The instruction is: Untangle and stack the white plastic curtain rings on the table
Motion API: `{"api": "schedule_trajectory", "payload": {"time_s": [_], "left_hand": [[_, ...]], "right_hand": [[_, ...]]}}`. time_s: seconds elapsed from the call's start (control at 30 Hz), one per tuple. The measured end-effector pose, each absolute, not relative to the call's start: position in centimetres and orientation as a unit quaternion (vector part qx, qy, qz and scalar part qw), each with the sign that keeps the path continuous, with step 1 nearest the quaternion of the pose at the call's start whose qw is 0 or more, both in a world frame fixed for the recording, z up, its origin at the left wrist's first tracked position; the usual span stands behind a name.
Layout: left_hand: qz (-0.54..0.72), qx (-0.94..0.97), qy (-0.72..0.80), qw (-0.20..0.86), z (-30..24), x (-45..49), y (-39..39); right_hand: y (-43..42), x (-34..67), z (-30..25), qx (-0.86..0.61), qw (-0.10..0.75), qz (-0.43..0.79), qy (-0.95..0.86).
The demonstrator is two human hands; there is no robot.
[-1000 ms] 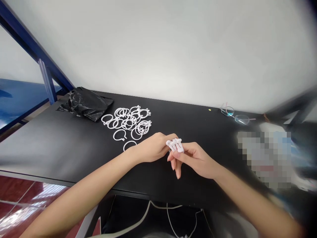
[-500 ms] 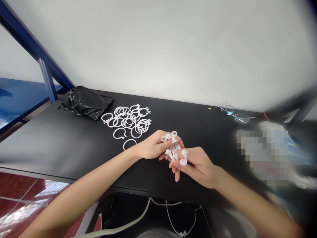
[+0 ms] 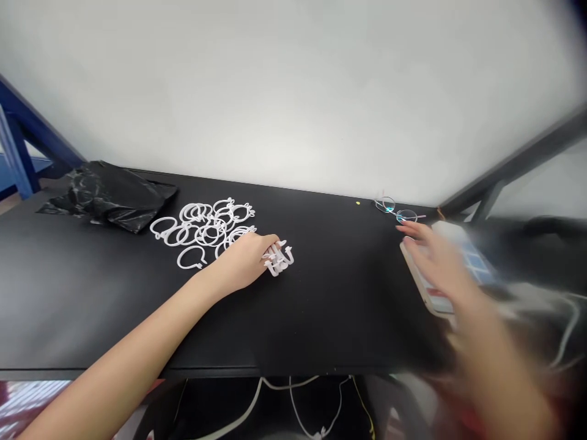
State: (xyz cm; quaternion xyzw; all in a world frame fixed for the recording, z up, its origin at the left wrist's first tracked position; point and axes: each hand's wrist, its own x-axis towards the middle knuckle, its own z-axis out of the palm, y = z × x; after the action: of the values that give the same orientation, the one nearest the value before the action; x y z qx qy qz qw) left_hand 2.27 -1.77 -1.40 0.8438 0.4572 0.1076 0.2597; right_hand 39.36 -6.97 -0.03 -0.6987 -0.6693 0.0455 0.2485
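My left hand (image 3: 245, 260) is closed around a bunch of small white plastic pieces (image 3: 279, 261) with curved, flared ends, held just above the black table. Behind its wrist lies a loose pile of thin white plastic rings (image 3: 211, 234) with small clasps. Some of those rings are partly hidden by the hand. My right hand (image 3: 433, 260), smeared by motion, reaches over a pale-edged phone (image 3: 418, 280) at the right. Its fingers are stretched out and nothing shows in them. Whether it touches the phone I cannot tell.
A crumpled black plastic bag (image 3: 110, 194) lies at the back left. Eyeglasses (image 3: 395, 211) rest near the wall, by a tiny yellow bit (image 3: 358, 203). Blurred plastic packaging (image 3: 527, 299) lies at the far right. Pale cables (image 3: 257, 397) hang below the table edge (image 3: 238, 371).
My hands, together around the white pieces before, are now apart. The left has moved left with the bunch; the right has swung right to the phone. The camera view has turned rightward.
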Motion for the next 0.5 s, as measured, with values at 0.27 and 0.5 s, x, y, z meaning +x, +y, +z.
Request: {"api": "schedule_trajectory", "payload": {"time_s": [0.27, 0.5], "left_hand": [[0.09, 0.849, 0.459, 0.246, -1.3, 2.4, -1.7], [0.07, 0.848, 0.473, 0.23, -0.5, 2.2, -2.1]], "right_hand": [[-7.1, 47.2, -3.4, -0.725, 0.108, 0.001, -0.68], [-14.5, 46.1, -1.7, -0.761, 0.133, 0.006, -0.635]]}}
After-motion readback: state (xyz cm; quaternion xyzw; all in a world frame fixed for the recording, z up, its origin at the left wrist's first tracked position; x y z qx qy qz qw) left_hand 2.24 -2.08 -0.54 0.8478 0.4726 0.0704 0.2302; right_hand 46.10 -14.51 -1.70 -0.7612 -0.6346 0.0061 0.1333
